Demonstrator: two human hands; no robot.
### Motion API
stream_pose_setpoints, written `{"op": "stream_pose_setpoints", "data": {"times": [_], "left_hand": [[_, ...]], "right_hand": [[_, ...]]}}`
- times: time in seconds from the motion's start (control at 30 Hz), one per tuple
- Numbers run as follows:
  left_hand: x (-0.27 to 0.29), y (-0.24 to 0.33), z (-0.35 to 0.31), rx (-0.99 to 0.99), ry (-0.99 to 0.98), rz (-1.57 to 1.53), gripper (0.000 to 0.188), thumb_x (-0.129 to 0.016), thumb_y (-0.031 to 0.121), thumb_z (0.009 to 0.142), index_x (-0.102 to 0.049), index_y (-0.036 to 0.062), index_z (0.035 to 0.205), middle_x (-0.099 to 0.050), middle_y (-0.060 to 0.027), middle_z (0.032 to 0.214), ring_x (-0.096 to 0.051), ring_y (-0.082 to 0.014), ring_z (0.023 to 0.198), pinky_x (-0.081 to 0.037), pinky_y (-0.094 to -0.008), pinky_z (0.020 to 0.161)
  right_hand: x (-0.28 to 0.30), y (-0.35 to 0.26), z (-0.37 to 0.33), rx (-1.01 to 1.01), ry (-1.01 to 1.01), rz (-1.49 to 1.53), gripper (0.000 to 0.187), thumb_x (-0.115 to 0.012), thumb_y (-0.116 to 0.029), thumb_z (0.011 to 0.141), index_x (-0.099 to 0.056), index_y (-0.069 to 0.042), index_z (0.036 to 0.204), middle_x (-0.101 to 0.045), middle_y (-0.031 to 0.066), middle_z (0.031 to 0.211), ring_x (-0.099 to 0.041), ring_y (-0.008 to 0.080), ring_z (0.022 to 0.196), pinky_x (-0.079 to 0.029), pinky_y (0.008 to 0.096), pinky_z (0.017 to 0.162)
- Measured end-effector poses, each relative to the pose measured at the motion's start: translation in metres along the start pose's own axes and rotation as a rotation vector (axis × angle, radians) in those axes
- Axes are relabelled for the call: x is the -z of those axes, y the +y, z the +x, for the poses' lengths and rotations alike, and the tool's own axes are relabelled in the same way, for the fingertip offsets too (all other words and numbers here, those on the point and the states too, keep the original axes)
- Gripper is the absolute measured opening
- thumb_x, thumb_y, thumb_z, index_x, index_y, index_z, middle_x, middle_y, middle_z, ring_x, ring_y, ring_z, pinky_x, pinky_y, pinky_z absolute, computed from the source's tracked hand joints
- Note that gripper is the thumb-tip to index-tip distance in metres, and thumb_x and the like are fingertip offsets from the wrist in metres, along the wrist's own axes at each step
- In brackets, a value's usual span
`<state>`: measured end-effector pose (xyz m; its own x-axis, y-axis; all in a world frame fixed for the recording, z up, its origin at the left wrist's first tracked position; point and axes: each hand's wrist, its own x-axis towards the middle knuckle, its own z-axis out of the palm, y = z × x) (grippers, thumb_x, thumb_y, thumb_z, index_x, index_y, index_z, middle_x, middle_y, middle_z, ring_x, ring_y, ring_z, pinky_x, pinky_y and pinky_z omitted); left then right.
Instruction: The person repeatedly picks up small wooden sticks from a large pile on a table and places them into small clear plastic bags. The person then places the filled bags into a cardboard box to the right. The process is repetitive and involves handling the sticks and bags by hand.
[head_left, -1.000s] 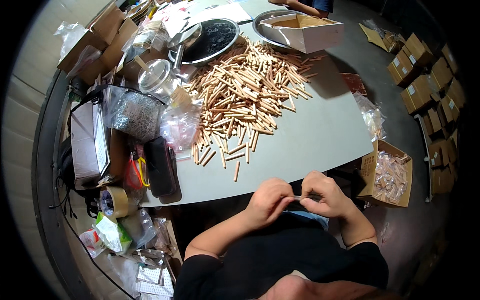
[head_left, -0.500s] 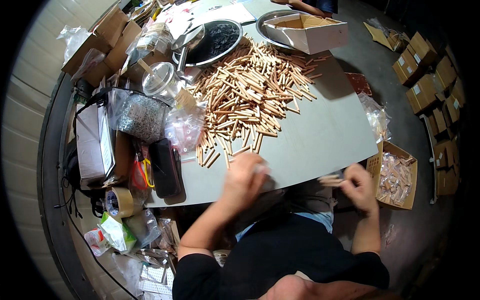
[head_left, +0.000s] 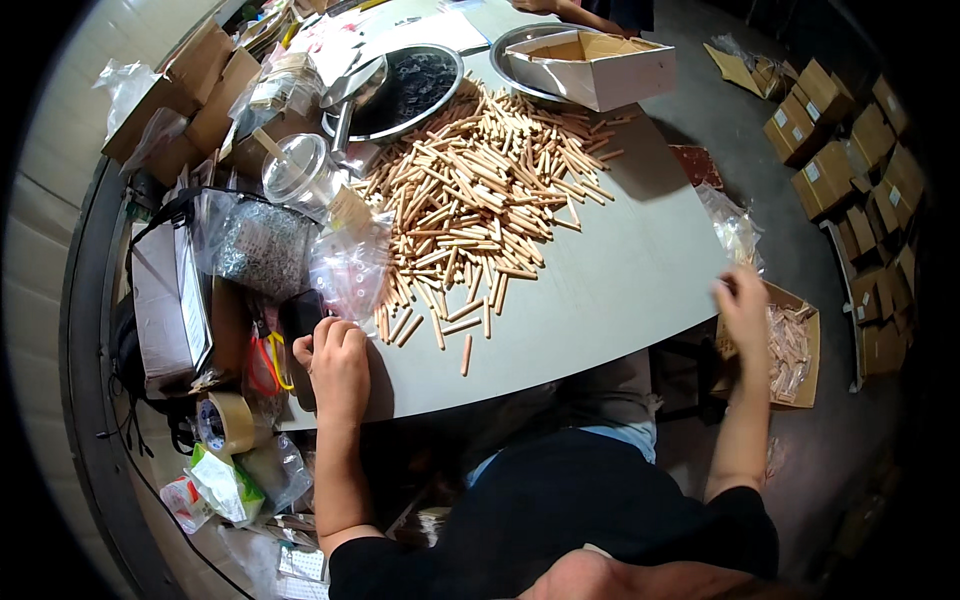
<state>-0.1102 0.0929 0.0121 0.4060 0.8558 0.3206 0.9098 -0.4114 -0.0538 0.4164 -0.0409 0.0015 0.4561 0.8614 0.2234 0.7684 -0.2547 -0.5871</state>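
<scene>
on my feed the left hand (head_left: 340, 362) sits over a dark phone case (head_left: 301, 312) at the near left corner of the table (head_left: 620, 270), fingers curled; i cannot tell whether it grips. i see the right hand (head_left: 743, 300) at the near right corner, fingers loosely parted, beside an open carton (head_left: 813, 365) of bagged dowels (head_left: 790, 350). loose wooden dowels (head_left: 480, 190) heap mid-table, one lone dowel (head_left: 466, 355) nearest the front edge.

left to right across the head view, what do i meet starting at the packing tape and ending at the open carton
Roll of packing tape, scissors, black case, pile of wooden dowels, open cardboard carton.
</scene>
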Motion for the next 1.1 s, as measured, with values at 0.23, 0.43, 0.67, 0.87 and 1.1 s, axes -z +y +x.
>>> {"op": "stream_pose_setpoints", "data": {"times": [0.23, 0.43, 0.67, 0.87, 1.1], "left_hand": [[0.011, 0.011, -0.014, 0.219, 0.22, -0.521, 0.003, -0.058, -0.001, 0.095, -0.06, 0.0008, 0.097, -0.065, -0.0102, 0.093, -0.065, -0.0172, 0.077, -0.052, -0.0292, 0.064], [0.013, 0.033, -0.033, 0.49, 0.173, -1.485, 0.019, -0.063, -0.003, 0.093, -0.059, -0.0015, 0.111, -0.065, -0.0055, 0.093, -0.064, -0.0127, 0.084, -0.052, -0.0249, 0.073], [-0.003, 0.043, -0.055, 0.442, 0.132, -1.417, 0.012, -0.063, -0.001, 0.094, -0.07, -0.0037, 0.104, -0.062, -0.0086, 0.096, -0.059, -0.0132, 0.079, -0.048, -0.0248, 0.072], [-0.01, 0.06, -0.063, 0.437, -0.005, -1.665, 0.008, -0.063, -0.002, 0.093, -0.069, -0.0055, 0.098, -0.066, -0.0107, 0.088, -0.059, -0.013, 0.071, -0.047, -0.0244, 0.065], [-0.004, 0.092, -0.069, 0.54, -0.262, -1.991, 0.021, -0.077, 0.002, 0.083, -0.057, 0.0028, 0.074, -0.058, -0.0051, 0.076, -0.052, -0.0122, 0.067, -0.043, -0.0255, 0.062]], "right_hand": [[-0.108, -0.134, 0.067, 0.578, -0.112, 0.01, 0.016, -0.071, -0.01, 0.082, -0.067, -0.002, 0.096, -0.059, 0.0152, 0.103, -0.058, 0.0352, 0.101, -0.049, 0.0444, 0.088], [-0.119, -0.13, 0.062, 0.608, -0.144, -0.096, 0.012, -0.07, -0.01, 0.083, -0.063, -0.001, 0.087, -0.058, 0.0148, 0.103, -0.058, 0.035, 0.1, -0.05, 0.0454, 0.084], [-0.034, -0.013, 0.06, 0.165, -0.071, -0.362, 0.011, -0.066, -0.011, 0.083, -0.065, -0.001, 0.083, -0.061, 0.0208, 0.102, -0.059, 0.0389, 0.095, -0.048, 0.0461, 0.087], [-0.016, -0.003, 0.081, 0.178, 0.139, -0.415, 0.023, -0.068, -0.014, 0.083, -0.065, -0.002, 0.102, -0.06, 0.0187, 0.111, -0.058, 0.0373, 0.105, -0.046, 0.0452, 0.093], [-0.135, -0.147, 0.073, 0.695, -0.383, -0.13, 0.067, -0.066, -0.045, 0.091, -0.043, -0.022, 0.15, -0.026, 0.013, 0.161, -0.023, 0.0398, 0.147, -0.021, 0.0513, 0.12]]}}
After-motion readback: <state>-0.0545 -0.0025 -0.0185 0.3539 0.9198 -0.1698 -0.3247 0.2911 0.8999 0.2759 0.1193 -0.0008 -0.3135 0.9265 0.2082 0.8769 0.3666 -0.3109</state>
